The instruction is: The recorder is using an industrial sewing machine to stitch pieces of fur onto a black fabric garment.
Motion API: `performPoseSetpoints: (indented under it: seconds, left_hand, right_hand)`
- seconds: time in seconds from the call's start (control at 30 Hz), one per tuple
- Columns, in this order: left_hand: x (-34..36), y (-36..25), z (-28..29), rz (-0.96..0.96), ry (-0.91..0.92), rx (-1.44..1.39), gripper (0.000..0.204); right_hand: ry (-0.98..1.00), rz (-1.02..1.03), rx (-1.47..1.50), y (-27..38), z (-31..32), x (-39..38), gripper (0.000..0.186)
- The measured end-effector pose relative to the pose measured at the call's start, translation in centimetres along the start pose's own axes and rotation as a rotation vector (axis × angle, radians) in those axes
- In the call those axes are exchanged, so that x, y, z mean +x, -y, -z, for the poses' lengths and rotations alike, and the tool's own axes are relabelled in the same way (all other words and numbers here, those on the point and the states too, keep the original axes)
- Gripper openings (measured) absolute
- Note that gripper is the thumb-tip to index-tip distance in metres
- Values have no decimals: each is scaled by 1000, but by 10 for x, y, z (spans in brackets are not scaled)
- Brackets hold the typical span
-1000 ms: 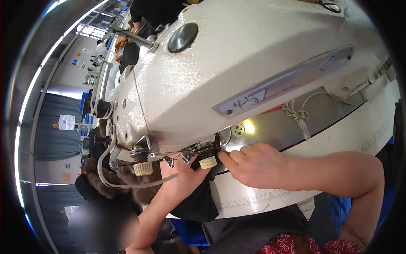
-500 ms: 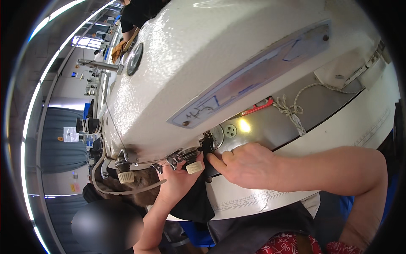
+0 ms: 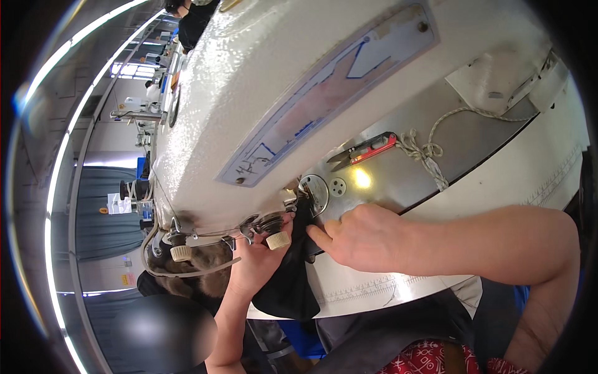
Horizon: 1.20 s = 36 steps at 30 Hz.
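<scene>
A white sewing machine point(image 3: 299, 56) spans the upper middle, with tension knobs point(image 3: 278, 240) low on its front. My left hand point(image 3: 254, 262) is behind those knobs, against black fabric point(image 3: 283, 293); its fingers are mostly hidden. My right hand point(image 3: 355, 240) bends at the knuckles, index fingertip on the fabric beside the needle area, other fingers curled under; whether they grip it is unclear. Red-and-black thread snips point(image 3: 372, 146) lie on the metal bed point(image 3: 405, 174) under the machine arm, beside a knotted pale cord point(image 3: 423, 153).
The curved white tabletop point(image 3: 517, 190) bears a printed scale along its edge. Brown fur point(image 3: 212, 274) lies at the left behind my left arm. A person in black point(image 3: 194, 19) is at work farther along the row. A blurred dark round shape point(image 3: 156, 327) fills the lower left.
The view has shifted, showing more of the metal bed and the snips. My hands stay by the needle area, with my right index finger still against the fabric.
</scene>
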<state>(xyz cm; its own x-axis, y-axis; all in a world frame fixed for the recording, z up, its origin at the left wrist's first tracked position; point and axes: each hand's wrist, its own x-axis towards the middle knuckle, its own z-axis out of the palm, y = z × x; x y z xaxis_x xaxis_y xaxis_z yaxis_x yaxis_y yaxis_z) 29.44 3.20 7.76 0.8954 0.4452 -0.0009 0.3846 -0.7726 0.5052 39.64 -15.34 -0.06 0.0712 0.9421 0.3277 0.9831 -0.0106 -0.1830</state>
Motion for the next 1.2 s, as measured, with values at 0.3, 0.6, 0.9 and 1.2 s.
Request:
performPoseSetpoints:
  seconds: [0.3, 0.6, 0.9, 1.2]
  left_hand:
    - [-6, -17, -5, -137, 85, 11, 10]
    - [-5, -18, -17, -243, -8, 204, 13]
    - [-2, -6, -16, -428, -40, 413, 11]
    - [-6, -6, -25, -406, 22, 487, 11]
  right_hand:
    - [-9, -98, 236, -5, -1, 2, 44]
    - [65, -95, 148, -1, -3, 1, 45]
    - [50, -80, 113, 0, -2, 1, 44]
    - [-91, -174, 167, -12, -4, -3, 31]
